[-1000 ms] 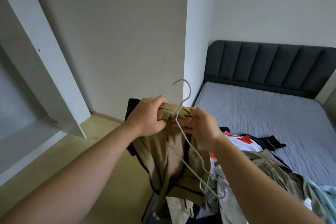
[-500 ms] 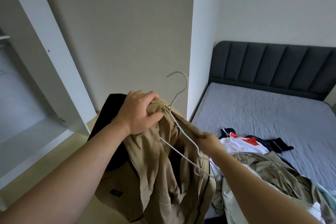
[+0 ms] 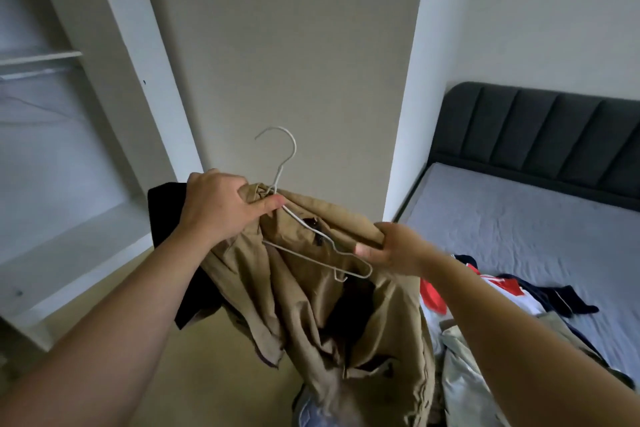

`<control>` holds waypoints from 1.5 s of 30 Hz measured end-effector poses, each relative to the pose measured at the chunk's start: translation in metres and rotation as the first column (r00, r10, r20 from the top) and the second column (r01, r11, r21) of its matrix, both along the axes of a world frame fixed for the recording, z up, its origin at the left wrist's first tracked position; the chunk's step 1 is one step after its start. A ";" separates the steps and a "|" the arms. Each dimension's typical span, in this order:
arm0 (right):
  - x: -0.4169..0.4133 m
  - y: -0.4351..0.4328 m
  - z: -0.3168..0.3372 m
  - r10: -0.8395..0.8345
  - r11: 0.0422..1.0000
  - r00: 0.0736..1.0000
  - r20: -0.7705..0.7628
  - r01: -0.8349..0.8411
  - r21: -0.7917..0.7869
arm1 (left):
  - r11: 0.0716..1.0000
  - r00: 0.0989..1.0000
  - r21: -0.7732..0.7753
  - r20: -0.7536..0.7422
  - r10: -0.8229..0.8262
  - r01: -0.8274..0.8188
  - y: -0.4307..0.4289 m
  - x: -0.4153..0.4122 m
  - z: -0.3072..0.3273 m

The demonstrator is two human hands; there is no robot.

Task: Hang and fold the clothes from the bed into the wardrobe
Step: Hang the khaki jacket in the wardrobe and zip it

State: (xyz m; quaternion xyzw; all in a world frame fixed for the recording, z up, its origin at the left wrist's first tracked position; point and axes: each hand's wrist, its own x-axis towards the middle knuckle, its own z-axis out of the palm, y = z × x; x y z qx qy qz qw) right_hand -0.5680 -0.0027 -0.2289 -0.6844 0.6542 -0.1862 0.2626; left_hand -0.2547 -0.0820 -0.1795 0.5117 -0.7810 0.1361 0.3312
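Observation:
A tan jacket with a dark lining (image 3: pixel 311 295) hangs in front of me on a white wire hanger (image 3: pixel 287 163), whose hook points up. My left hand (image 3: pixel 221 208) grips the jacket's collar together with the hanger's neck. My right hand (image 3: pixel 394 248) holds the jacket's right shoulder, beside the hanger's right end. The open wardrobe (image 3: pixel 52 149) stands at the left with white shelves. More clothes (image 3: pixel 502 291) lie in a heap on the bed (image 3: pixel 519 225) at the lower right.
A beige wall panel (image 3: pixel 277 45) rises straight ahead between the wardrobe and the bed. The bed has a dark padded headboard (image 3: pixel 540 128). Light wooden floor (image 3: pixel 214 374) shows below the jacket. A wardrobe shelf (image 3: pixel 38 57) sits at upper left.
The jacket has been lifted off the pile and spread on the hanger. My right hand moved from the hanger's neck out to the right shoulder. My view swung up and left towards the wardrobe.

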 end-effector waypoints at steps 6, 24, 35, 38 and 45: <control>0.047 -0.033 0.006 0.074 0.996 0.906 -0.417 -0.048 0.073 | 0.992 0.992 0.016 0.030 0.125 -0.125 -0.003 0.039 -0.005; 0.279 -0.124 0.064 0.073 0.986 0.993 0.092 -0.058 -0.157 | 0.752 0.781 0.213 0.170 0.600 -0.624 -0.014 0.141 -0.024; 0.363 -0.197 0.028 0.667 0.743 0.745 -0.028 -0.661 0.107 | 0.710 0.524 0.520 -0.480 0.703 -0.475 -0.080 0.243 -0.030; 0.379 -0.241 0.037 0.616 0.765 0.763 -0.195 -0.639 -0.085 | 0.712 0.465 0.539 -0.540 0.702 -0.449 -0.109 0.260 -0.027; 0.408 -0.338 0.052 0.604 0.785 0.791 0.100 -0.568 -0.248 | 0.737 0.436 0.526 -0.595 0.675 -0.424 -0.187 0.294 -0.015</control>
